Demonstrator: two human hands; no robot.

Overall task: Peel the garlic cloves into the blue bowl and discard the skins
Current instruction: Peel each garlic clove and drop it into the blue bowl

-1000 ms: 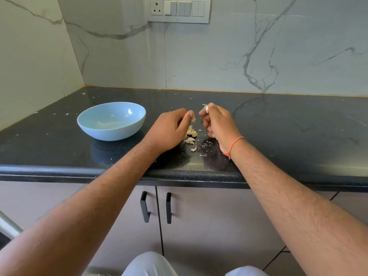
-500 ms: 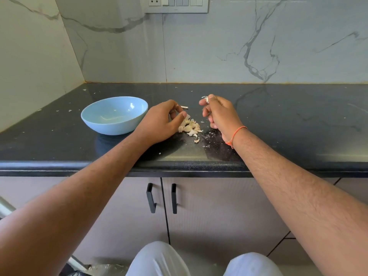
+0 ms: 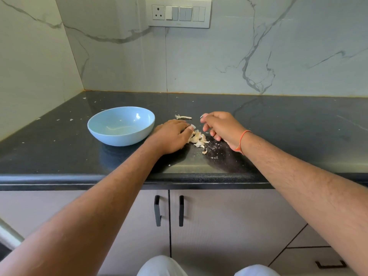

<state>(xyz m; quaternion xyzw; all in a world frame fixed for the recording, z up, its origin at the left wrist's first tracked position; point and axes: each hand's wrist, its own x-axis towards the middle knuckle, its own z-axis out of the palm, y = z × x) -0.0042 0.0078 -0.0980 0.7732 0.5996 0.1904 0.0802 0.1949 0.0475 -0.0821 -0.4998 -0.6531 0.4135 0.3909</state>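
Observation:
A light blue bowl (image 3: 121, 125) stands on the black counter (image 3: 59, 148) and looks empty. To its right lies a small pile of garlic cloves and loose skins (image 3: 197, 138). My left hand (image 3: 171, 136) rests low on the counter at the pile's left edge. Its thumb and curled fingers pinch a garlic clove from the pile. Just right of the pile, my right hand (image 3: 221, 126) hovers with curled fingers and pinches a small white garlic piece at its fingertips. A dry garlic stem (image 3: 183, 117) lies behind the pile.
Tiny skin flakes (image 3: 214, 148) dot the counter in front of the pile. Marble walls close off the back and left, with a switch panel (image 3: 178, 12) high on the back wall. Cabinet doors with black handles (image 3: 169, 211) sit below the counter's front edge.
My left hand dropped from mid-air down onto the garlic pile and closed on a clove. My right hand stayed beside the pile, still pinching its small white piece.

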